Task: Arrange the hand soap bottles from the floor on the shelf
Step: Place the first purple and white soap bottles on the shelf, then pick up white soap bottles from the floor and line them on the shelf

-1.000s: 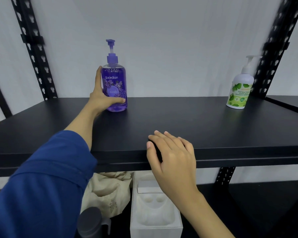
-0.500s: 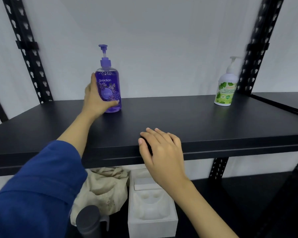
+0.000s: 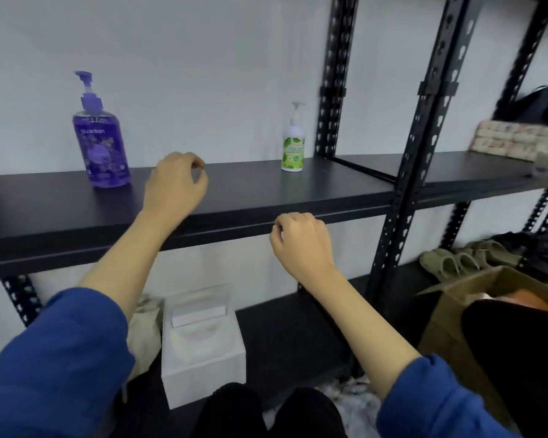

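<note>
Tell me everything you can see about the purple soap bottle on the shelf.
The purple bottle is see-through plastic holding violet liquid, with a matching pump on top, its nozzle pointing left. The front label reads "guardian" above a floral print. It stands upright on the black shelf, toward its left and back, near the wall. Nothing touches it; the left hand is apart from it.

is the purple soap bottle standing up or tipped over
Standing upright. The purple soap bottle sits base-down on the shelf, pump pointing up, with neither hand touching it.
</note>
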